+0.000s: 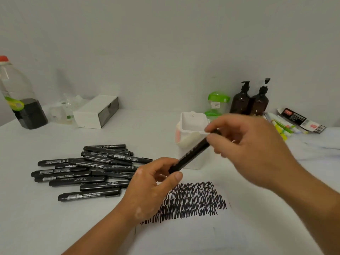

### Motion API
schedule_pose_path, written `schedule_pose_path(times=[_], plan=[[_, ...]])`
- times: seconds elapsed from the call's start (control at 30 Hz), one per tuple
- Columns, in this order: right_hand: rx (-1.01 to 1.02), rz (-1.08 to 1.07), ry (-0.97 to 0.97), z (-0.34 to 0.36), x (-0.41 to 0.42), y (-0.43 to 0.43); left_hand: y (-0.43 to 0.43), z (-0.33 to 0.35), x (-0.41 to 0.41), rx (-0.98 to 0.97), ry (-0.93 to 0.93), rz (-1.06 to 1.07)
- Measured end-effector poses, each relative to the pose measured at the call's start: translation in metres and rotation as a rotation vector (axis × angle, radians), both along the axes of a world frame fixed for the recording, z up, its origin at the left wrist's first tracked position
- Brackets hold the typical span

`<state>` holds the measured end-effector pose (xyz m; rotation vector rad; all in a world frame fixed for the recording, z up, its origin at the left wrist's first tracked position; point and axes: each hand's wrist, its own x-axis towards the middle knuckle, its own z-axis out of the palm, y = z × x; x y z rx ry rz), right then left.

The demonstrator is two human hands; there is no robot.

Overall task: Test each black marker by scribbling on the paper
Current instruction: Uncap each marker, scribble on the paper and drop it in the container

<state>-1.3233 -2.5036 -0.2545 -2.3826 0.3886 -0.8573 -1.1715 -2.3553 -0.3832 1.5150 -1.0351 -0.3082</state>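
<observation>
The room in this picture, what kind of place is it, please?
Probably a plain indoor workspace or test bench, not a home desk. A white table against a bare wall holds a pile of black markers, a scribbled paper, and two brown pump bottles.

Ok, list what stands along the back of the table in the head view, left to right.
Bottle → white box → green container → two brown pump bottles → highlighters → marker pack.
</observation>
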Motion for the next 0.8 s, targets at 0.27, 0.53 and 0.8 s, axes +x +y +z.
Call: schedule_pose_path(times=[0.27,0.53,0.8], plan=[[-0.408,-0.204,0.023,0.101,0.041,-0.036,0.000,-0.002,0.007,0.027,0.067,0.166],[-0.508,-0.165,0.334,0.047,0.093,-0.039,0.002,-0.002,0.009,0.090,-0.019,0.214],[-0.382,-0.118,0.491,0.011,0.105,-0.035,0.003,-0.001,0.009,0.138,-0.079,0.202]])
